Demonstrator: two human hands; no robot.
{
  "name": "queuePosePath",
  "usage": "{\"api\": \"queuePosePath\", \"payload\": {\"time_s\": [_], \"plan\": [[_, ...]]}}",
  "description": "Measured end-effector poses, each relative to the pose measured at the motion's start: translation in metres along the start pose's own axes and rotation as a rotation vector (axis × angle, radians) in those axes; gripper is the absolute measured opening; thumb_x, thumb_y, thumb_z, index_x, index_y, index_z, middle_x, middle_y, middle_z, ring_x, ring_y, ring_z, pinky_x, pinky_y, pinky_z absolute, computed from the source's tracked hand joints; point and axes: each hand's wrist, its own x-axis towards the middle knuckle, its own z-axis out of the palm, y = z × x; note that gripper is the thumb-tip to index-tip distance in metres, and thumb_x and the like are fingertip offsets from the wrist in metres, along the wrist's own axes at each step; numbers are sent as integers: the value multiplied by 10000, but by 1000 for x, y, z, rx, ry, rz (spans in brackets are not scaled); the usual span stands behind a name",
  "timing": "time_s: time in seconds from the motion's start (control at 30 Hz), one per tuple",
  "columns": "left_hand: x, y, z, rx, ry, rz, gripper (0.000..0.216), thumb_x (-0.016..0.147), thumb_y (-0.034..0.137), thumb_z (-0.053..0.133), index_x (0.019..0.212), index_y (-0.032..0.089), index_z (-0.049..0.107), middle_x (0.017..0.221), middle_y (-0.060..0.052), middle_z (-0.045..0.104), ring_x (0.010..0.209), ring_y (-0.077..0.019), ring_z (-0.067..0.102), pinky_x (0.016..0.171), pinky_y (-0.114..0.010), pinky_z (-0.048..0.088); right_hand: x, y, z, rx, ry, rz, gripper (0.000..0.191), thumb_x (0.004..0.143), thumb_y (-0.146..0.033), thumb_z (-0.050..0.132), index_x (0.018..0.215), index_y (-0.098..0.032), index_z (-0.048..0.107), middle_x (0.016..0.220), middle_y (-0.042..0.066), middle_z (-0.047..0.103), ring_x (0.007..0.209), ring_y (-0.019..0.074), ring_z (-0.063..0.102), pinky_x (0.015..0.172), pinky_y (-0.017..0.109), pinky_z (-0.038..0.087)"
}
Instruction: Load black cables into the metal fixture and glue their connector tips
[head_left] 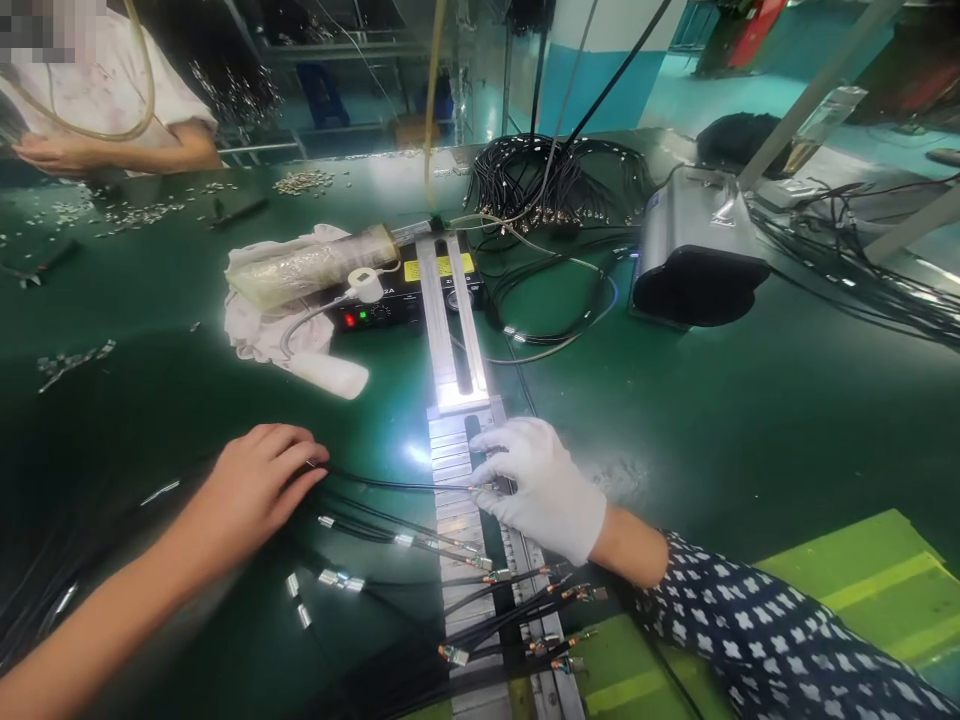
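Observation:
My bare left hand pinches a thin black cable at its fingertips, low on the green table. That cable runs right to my white-gloved right hand, whose fingers press its tip down on a slotted metal fixture. Several more black cables with metal ferrules lie across the fixture just below both hands, their stripped ends sticking out on the right.
A metal rail runs from the fixture back to a black control box with red and green lights. A white cloth lies to its left, a grey machine and cable bundles behind. Another person sits far left.

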Motion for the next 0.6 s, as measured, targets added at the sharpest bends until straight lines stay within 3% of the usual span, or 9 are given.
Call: {"api": "queuePosePath", "payload": {"time_s": [0.07,0.13,0.2,0.27,0.4,0.6], "plan": [[3,15,7,-7,-8,22,194,980,359,538,1094,245,645,1064,-80,681,1003,-281,594,863,-416,431,0,3,-1,28,-7,5,145,734,-225,849,847,-253,764,1110,19,755,1078,254,666,1005,456,455],[11,38,19,-66,-53,77,257,996,319,523,1239,260,584,1144,-59,683,1080,-245,601,951,-394,449,3,8,-5,87,-2,11,328,734,-304,866,1036,-250,752,1191,52,735,1129,263,657,1030,464,460],[22,59,31,-135,-89,130,235,1019,289,480,1233,261,572,1087,-28,684,1011,-188,615,918,-321,485,7,18,-12,146,19,64,445,768,-363,844,1172,-234,709,1252,84,711,1187,264,640,1053,461,469],[33,69,36,-179,-94,157,196,1030,261,450,1154,241,600,989,-16,669,904,-157,611,825,-264,506,11,28,-19,172,63,183,359,835,-356,773,1166,-232,708,1247,88,710,1194,258,640,1060,465,481],[52,58,35,-197,-53,180,257,1034,206,418,1161,211,642,950,-36,644,849,-146,604,745,-241,502,16,41,-24,199,113,363,214,901,-326,671,1082,-227,725,1180,81,727,1125,247,673,1047,473,505],[70,42,33,-182,-63,218,334,1026,187,401,1211,222,677,921,-37,618,779,-130,600,681,-230,493,17,38,-20,144,95,279,135,915,-258,657,1025,-240,733,1114,57,749,1073,228,685,1002,440,525]]}}
